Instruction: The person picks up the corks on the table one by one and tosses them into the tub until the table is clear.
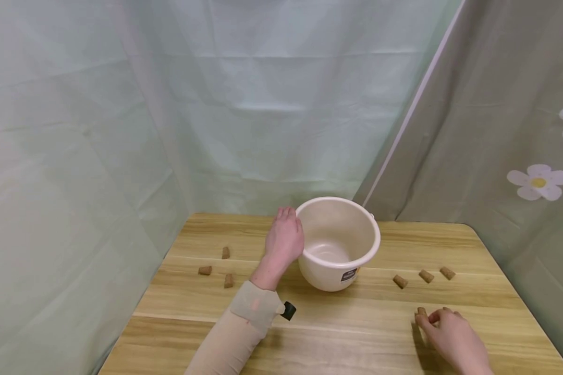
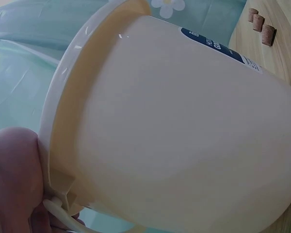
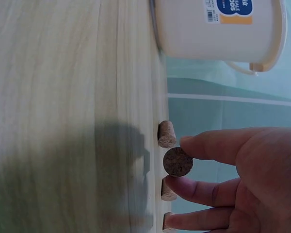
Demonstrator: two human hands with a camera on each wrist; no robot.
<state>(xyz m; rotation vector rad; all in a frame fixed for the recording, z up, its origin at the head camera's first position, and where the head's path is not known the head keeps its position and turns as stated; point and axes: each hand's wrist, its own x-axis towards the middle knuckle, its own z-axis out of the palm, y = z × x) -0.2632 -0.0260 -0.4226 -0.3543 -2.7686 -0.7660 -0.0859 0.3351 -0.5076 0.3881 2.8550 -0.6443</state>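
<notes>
Being pinched between thumb and finger of the right hand [image 1: 452,334], a small brown cork [image 1: 421,311] is held over the right part of the table, near its front, and seems to be clear of the wood. That hand is closed only at the pinch; its other fingers are left loosely bent. The step in hand is judged to be the picking-up of this one cork. For the next move, a light, steady pinch seems to be called for, with the neighbouring corks left unbrushed.

Just beyond it, three corks [image 1: 426,276] are seen lying in a slanting row. Farther left, a cream bucket [image 1: 328,278] is stood upright on the table, its mouth open; no cork is shown on the visible part of its floor, though some of the inside is hidden by the near wall. Its rim is gripped at the left side by the left hand [image 1: 285,237], beside the handle [image 2: 68,221]; how tightly cannot be told. Three more corks [image 1: 229,281] are scattered left of the bucket. The wooden table [image 1: 356,328] is backed by pale green sheeting [image 1: 281,114].
</notes>
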